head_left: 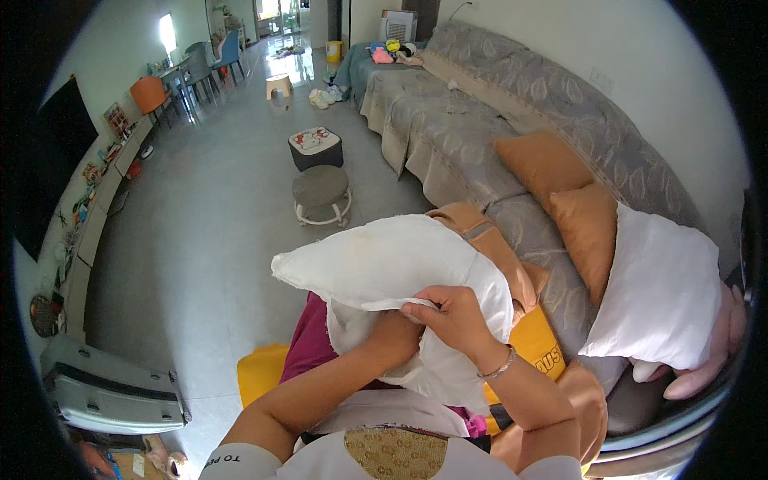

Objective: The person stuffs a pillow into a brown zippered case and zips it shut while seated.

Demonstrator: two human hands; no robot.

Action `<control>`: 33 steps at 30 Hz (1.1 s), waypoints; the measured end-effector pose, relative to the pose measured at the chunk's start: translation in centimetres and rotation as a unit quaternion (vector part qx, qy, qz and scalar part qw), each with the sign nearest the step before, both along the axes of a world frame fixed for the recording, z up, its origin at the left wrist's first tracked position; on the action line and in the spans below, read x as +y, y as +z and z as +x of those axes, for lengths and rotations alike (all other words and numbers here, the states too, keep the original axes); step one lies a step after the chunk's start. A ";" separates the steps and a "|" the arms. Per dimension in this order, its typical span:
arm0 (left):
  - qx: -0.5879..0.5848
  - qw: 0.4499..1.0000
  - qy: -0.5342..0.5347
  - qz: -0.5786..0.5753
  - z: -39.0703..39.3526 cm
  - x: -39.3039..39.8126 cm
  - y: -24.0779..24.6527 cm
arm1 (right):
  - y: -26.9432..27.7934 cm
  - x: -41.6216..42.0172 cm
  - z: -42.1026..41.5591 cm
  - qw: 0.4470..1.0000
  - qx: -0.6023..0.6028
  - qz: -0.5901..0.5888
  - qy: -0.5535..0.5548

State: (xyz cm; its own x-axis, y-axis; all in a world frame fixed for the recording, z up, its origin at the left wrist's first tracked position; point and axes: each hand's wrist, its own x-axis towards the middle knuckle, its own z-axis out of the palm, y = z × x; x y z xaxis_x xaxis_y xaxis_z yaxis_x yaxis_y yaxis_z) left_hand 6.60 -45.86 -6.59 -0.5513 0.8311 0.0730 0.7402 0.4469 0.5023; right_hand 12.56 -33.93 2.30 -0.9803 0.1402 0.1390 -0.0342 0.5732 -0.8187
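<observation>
A white pillow (396,258) lies across my lap, its pointed corner out to the left and loose white cloth hanging below. My right hand (453,318), with a bracelet at the wrist, pinches the edge of an opening in the white cloth between thumb and fingers. Just beside it my left hand (397,337) reaches into that opening. The left fingers are hidden by the fabric, so their grip does not show. Under the pillow, a tan cloth with a zipper-like strip (480,237) runs along its right side.
A second white pillow (663,288) leans by brown cushions (540,165) on the covered sofa (432,114). A round stool (321,186) and a square stool (315,147) stand ahead. At lower left lies a grey suitcase (114,390); yellow material (534,339) bearing letters is at my right.
</observation>
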 end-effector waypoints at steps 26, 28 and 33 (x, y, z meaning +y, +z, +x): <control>-0.508 0.718 0.223 0.420 -1.2 -4.6 -0.4 | -5.3 -0.9 2.6 0.895 0.179 0.403 0.065; -0.539 0.738 0.155 0.374 -0.9 -5.9 -0.3 | -6.0 -0.8 1.7 0.889 0.134 0.435 0.049; -0.634 0.648 0.205 0.369 -0.6 -7.2 -1.6 | -5.9 -1.8 0.4 0.919 0.144 0.360 0.075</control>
